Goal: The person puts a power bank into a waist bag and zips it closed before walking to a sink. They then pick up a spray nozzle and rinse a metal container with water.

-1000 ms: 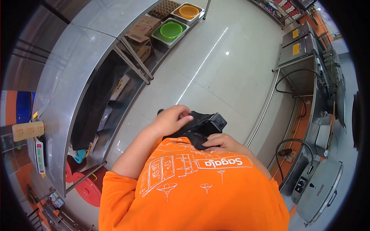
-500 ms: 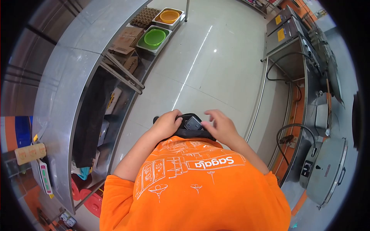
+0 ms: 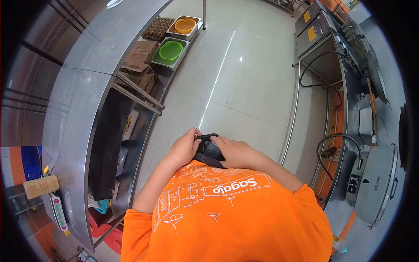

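Note:
A black pouch (image 3: 202, 158) rests at my waist, its mouth spread and a dark device (image 3: 211, 149) inside it. My left hand (image 3: 185, 146) pinches the left edge of the pouch between thumb and fingers. On the other side, my right hand (image 3: 228, 150) is closed round the right edge, its fingertips at the rim beside the device. The orange shirt (image 3: 244, 214) with white print lies just below both hands.
A steel counter (image 3: 72, 96) runs along the left, with a green basket (image 3: 170, 50), an orange basket (image 3: 185, 25) and cardboard boxes (image 3: 142, 51) on its lower shelf. Tiled floor (image 3: 235, 83) lies ahead. A grey appliance (image 3: 374, 183) stands at the right.
My right hand has moved left and down onto the pouch's edge and closed on it. My left hand still holds the other side. The view has shifted slightly.

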Demonstrator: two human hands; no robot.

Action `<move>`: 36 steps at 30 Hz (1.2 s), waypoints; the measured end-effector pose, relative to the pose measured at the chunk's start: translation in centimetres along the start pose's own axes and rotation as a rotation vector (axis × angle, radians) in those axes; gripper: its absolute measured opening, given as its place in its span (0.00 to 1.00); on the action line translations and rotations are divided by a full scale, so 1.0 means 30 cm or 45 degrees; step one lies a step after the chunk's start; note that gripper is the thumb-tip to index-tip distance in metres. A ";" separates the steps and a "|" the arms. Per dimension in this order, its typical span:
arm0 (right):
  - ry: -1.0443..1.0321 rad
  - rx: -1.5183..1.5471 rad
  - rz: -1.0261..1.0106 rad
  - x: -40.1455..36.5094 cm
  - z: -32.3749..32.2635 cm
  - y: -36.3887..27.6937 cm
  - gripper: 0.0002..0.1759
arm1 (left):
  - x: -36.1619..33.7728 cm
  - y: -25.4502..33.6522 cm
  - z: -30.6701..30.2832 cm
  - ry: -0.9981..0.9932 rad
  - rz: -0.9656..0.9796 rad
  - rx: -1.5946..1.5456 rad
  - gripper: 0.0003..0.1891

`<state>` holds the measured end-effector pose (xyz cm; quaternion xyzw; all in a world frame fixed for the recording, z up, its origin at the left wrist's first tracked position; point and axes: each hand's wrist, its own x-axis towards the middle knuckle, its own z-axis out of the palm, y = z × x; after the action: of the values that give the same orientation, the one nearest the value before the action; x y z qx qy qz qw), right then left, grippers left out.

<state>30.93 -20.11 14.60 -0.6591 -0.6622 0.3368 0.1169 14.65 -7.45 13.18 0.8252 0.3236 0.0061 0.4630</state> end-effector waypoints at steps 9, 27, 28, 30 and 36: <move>0.039 0.429 0.109 -0.016 -0.018 0.007 0.31 | -0.019 0.016 -0.047 -0.051 0.036 0.005 0.11; 0.126 1.378 -0.312 -0.058 0.057 0.066 0.38 | 0.010 0.015 -0.054 -0.110 -0.236 -0.253 0.08; 0.066 1.380 -0.283 -0.051 0.052 0.065 0.38 | 0.000 0.018 -0.058 -0.093 -0.280 -0.335 0.07; -0.049 1.304 -0.134 -0.064 -0.017 0.055 0.38 | -0.011 0.013 -0.051 -0.113 -0.252 -0.366 0.07; -0.217 0.976 0.120 -0.080 -0.103 0.023 0.39 | -0.012 0.039 -0.086 -0.264 -0.303 -0.441 0.07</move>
<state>33.58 -21.56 17.20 -0.5671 -0.4647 0.6180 0.2837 14.19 -6.11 15.66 0.6857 0.3635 -0.0780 0.6258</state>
